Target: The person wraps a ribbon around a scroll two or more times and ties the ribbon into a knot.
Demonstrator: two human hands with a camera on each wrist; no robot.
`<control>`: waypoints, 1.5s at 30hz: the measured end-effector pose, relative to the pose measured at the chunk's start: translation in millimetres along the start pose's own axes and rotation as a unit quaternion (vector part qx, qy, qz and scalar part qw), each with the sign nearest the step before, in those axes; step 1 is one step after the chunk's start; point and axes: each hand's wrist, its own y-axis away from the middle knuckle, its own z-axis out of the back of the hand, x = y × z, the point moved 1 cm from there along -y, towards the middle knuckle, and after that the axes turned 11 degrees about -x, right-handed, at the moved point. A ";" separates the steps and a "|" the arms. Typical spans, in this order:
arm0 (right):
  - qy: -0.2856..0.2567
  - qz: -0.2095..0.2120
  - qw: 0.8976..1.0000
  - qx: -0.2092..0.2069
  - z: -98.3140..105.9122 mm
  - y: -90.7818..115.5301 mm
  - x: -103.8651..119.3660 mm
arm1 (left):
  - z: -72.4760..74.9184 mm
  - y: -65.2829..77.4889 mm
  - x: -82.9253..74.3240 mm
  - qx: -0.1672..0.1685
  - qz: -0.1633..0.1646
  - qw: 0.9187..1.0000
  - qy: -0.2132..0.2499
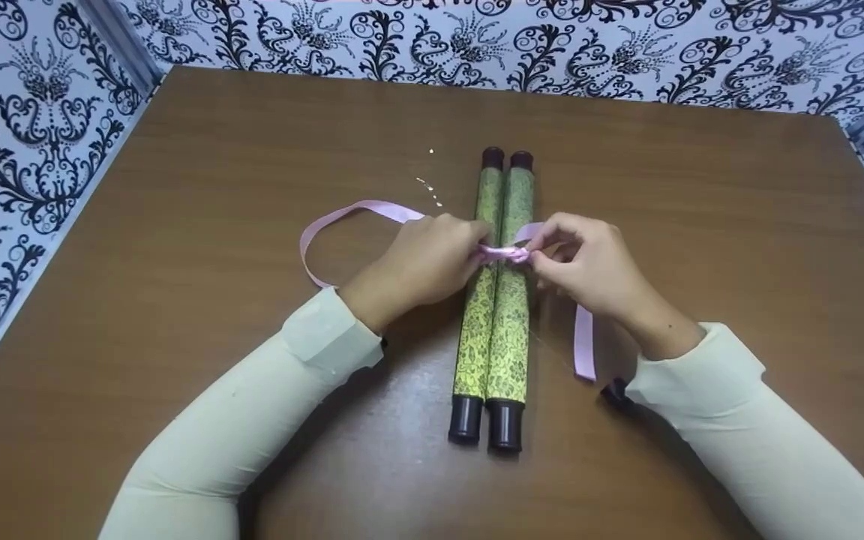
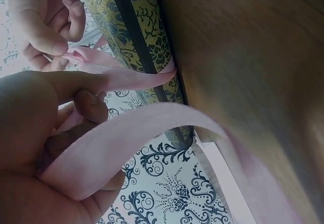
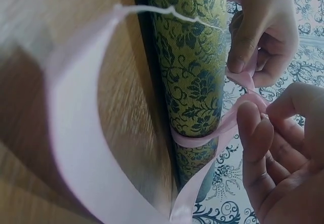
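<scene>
Two long rolls covered in yellow-green patterned cloth with dark end caps lie side by side, the left roll [image 1: 473, 352] against the right roll [image 1: 509, 360]. A pink ribbon [image 1: 586, 345] passes around them near mid-length, with a twisted part over the top. My left hand [image 1: 436, 255] grips the ribbon just left of the rolls; in the left wrist view a loose length of ribbon [image 2: 152, 115] runs out through its fingers. Thumb and fingers of my right hand [image 1: 589, 262] pinch the twisted part above the right roll. In the right wrist view both hands meet close over the patterned cloth.
The rolls lie on a brown wooden table [image 1: 177, 240]. Small white specks [image 1: 430, 187] are scattered left of their far ends. Behind the table stands a white panel with black scroll patterns [image 1: 469, 45]. One ribbon tail loops left, another hangs right.
</scene>
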 end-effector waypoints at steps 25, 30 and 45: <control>-0.023 -0.036 0.999 0.020 0.8 0.0 0.1 | 1.3 1.1 -1.9 -0.003 -0.007 1.000 -0.013; 0.014 -0.008 1.000 0.011 2.2 1.7 -2.6 | -0.2 1.9 -0.6 -0.002 -0.006 1.000 -0.015; 0.139 0.021 0.990 0.005 21.5 7.0 -19.4 | -0.3 5.1 6.8 0.000 0.002 1.000 0.000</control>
